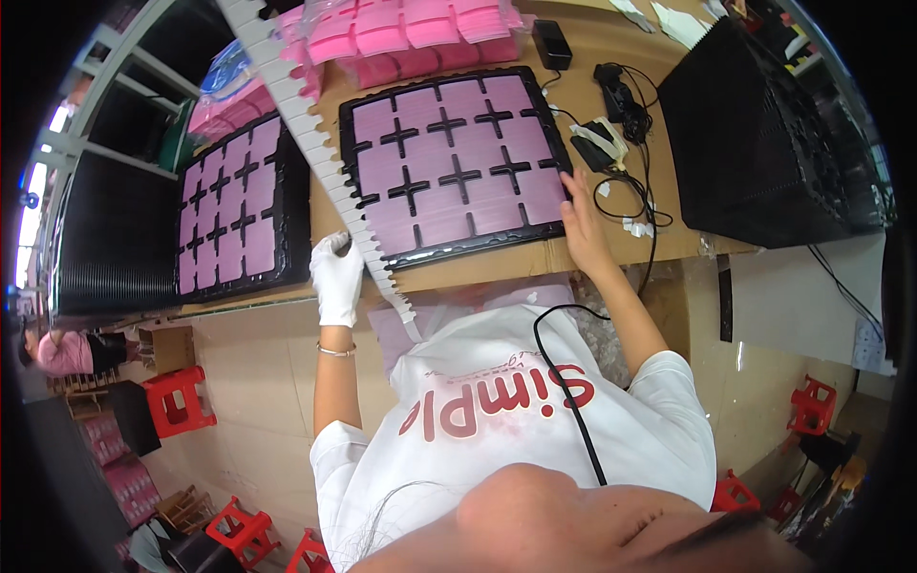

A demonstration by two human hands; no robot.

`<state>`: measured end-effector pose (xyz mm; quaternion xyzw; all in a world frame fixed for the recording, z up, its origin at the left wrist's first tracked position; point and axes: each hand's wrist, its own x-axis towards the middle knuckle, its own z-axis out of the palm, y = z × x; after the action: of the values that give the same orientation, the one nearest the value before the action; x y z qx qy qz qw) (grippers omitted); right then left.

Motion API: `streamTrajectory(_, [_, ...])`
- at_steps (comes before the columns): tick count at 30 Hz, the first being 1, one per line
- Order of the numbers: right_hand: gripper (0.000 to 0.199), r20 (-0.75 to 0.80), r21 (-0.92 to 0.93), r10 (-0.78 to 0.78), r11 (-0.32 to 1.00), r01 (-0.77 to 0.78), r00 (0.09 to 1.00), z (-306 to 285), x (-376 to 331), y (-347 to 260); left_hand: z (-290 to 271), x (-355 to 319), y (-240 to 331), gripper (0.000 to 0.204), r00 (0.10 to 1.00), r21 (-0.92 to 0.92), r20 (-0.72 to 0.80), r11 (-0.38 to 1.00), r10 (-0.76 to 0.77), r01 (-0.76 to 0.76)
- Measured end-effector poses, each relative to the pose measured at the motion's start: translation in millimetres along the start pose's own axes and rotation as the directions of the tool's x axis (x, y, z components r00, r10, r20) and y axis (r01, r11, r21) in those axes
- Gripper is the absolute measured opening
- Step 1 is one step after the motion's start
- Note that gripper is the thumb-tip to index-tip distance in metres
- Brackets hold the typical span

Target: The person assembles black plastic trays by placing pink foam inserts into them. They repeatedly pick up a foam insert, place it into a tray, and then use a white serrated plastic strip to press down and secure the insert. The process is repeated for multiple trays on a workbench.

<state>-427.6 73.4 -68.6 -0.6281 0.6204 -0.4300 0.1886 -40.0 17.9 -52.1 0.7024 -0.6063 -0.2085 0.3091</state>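
Note:
A black tray (399, 256) lies on the brown cardboard table top, lined with pale purple sheets (425, 158) and marked by black cross-shaped dividers. A long white strip with a notched edge (320, 153) slants across the tray's left side, its lower end near my shirt. My left hand (337, 279), in a white glove, is closed beside the strip, fingers curled near the tray's lower left corner. Whatever those fingers hold is hidden. At the tray's right edge is my bare right hand (585, 224), fingers stretched out and touching the rim.
Another black tray with purple sheets (229, 210) stands to the left, near stacked black trays (115, 229). Pink wrapped packs (411, 33) lie behind. On the right are cables, a small black device (597, 143) and a tall black tray stack (755, 134). Red stools (180, 399) stand below.

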Motion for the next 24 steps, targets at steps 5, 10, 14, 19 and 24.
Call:
streamTrajectory(5, [0.053, 0.039, -0.001, -0.009, 1.0, 0.009, 0.999, 0.2, 0.4, 8.2, -11.3, -4.5, 61.8, 0.059, 0.972, -0.571, 0.17, 0.787, -0.163, 0.232])
streamTrajectory(10, [0.053, -0.094, -0.078, -0.219, 0.974, 0.212, 0.971, -9.8, 9.4, -33.3, -45.7, 16.7, 58.6, 0.059, 0.99, -0.592, -0.142, 0.801, 0.003, -0.087])
streamTrajectory(14, [0.05, -0.159, -0.021, -0.256, 0.966, 0.256, 0.953, -29.8, 11.2, -49.5, -135.6, 42.3, 26.6, 0.044, 0.921, -0.515, -0.376, 0.849, -0.096, -0.122])
streamTrajectory(19, [0.045, -0.168, 0.093, -0.165, 0.979, 0.183, 0.972, -21.4, 9.0, -41.6, -244.2, 96.6, -120.5, 0.054, 0.836, -0.734, -0.374, 0.679, -0.402, -0.001])
streamTrajectory(24, [0.044, -0.108, 0.127, -0.136, 0.981, 0.149, 0.985, -8.8, 8.9, -38.2, -269.8, 121.0, -207.8, 0.052, 0.815, -0.647, -0.313, 0.737, -0.488, 0.192])
